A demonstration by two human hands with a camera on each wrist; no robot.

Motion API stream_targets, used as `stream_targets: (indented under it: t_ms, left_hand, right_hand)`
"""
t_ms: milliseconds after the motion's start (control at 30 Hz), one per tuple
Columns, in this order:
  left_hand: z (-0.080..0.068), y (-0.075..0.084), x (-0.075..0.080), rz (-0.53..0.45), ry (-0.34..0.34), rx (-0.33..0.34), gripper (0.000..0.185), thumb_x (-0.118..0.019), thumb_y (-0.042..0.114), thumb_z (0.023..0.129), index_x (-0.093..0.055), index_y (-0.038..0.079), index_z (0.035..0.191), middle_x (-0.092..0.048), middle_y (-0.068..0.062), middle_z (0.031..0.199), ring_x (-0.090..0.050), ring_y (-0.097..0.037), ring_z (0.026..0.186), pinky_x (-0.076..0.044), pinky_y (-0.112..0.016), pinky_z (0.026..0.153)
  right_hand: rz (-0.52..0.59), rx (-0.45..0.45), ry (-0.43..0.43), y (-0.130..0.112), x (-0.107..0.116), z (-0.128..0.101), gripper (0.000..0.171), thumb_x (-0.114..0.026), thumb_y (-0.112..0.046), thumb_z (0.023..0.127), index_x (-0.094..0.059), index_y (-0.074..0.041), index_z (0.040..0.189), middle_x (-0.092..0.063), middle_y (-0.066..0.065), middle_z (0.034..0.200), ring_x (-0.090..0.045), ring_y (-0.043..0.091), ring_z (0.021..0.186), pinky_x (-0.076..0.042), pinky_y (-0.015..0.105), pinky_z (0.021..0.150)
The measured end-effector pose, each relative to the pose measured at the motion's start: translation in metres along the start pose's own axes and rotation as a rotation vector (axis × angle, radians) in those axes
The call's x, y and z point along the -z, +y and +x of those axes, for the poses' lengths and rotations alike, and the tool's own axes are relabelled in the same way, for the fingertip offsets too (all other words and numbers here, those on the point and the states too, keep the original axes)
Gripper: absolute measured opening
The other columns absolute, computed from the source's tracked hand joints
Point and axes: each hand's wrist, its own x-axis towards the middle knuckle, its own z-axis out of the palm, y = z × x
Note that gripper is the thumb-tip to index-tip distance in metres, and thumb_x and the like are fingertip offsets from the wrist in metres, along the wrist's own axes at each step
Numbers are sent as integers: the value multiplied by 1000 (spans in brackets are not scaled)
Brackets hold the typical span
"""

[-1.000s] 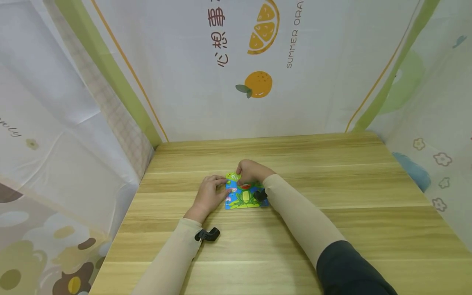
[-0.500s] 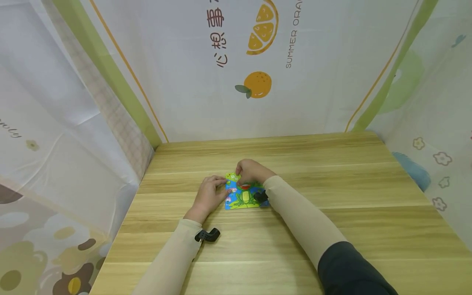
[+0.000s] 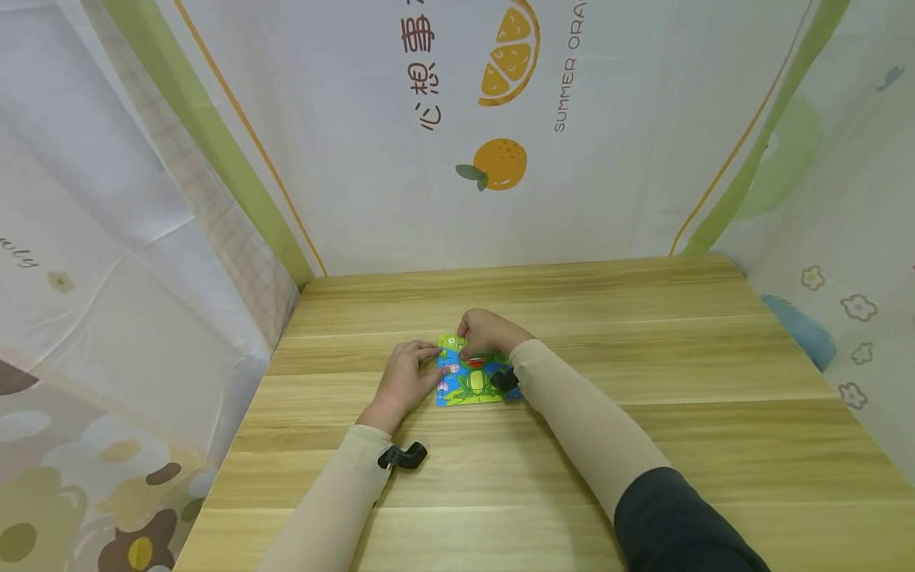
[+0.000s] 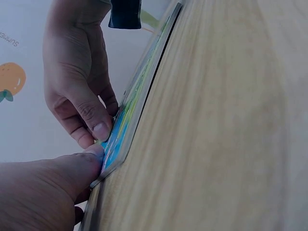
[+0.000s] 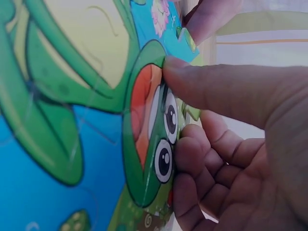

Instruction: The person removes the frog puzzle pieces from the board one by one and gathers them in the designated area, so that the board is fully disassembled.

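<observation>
A frog jigsaw puzzle [image 3: 475,385] lies flat on the wooden table, blue with a green frog and an open red mouth. My left hand [image 3: 407,377] holds its left edge; in the left wrist view the thumb [image 4: 89,166] presses on the corner. Reaching across from the right, my right hand [image 3: 486,332] grips the far part. In the right wrist view its thumb [image 5: 185,79] touches the frog's mouth corner, and curled fingers [image 5: 190,154] sit at the far edge. A light green corner piece with small flowers [image 3: 451,342] shows between the hands. The right hand hides part of the frog's head.
The wooden table [image 3: 643,318] runs out on all sides of the puzzle. White printed cloth [image 3: 343,159] hangs behind it and along both sides. A black wrist camera [image 3: 403,455] sticks out from the left sleeve, and another [image 3: 504,380] overhangs the puzzle's right side.
The green corner piece has shifted slightly and its flower print sits a little differently. Both hands stay in nearly the same place.
</observation>
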Motion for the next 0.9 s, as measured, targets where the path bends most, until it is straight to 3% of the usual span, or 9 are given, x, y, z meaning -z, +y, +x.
stream_targets:
  t_ms: [233,533,900]
  left_hand:
    - [0,0,-1,12,-1,11,44,-75,39,84,-70,11,117,-60,6,119,-47,-18,116,-40,-35,100]
    - [-1,0,-1,7,-2,16,44,-74,39,84,-70,11,117,-60,6,120,-47,-17,118,-41,-35,100]
    - [-2,-1,0,3,4,0,43,-75,37,85,-70,11,119,-60,6,120,-47,-18,118,-41,-36,100]
  right_hand:
    - [24,-7,48,2,1,1,37,-85,-21,74,-62,-10,101,-60,2,92,-58,18,82,-52,28,70]
    - [101,31,106,6,0,1,18,-79,-16,81,-64,-11,89,-63,4,84,-60,19,74,-54,27,61]
    - [31,85,154,6,-2,3,14,-77,-14,81,-66,-11,90,-62,1,83,-59,17,76,-53,28,66]
